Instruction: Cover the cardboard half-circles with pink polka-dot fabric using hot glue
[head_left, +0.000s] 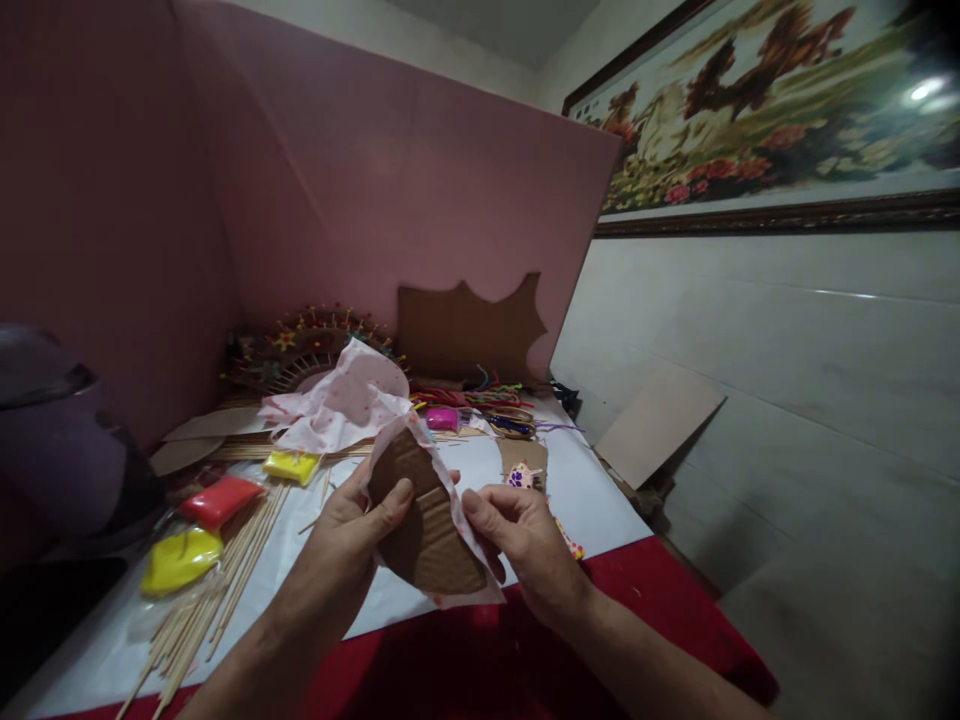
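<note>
- Ridged brown cardboard point(431, 540), curved along one side, is backed by thin, spotted cloth point(484, 597); both are held above a white-sheeted table point(611, 505).
- The cardboard is gripped by the left hand point(349, 525), thumb across its face.
- The cloth's edge is pinched by the right hand point(531, 540).
- Slender sticks point(241, 545) and glossy packets point(221, 500) are strewn alongside.

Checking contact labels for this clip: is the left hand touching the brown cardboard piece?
Touching. The head view shows the left hand holding the brown cardboard piece, its thumb lying across the ridged face.
</note>
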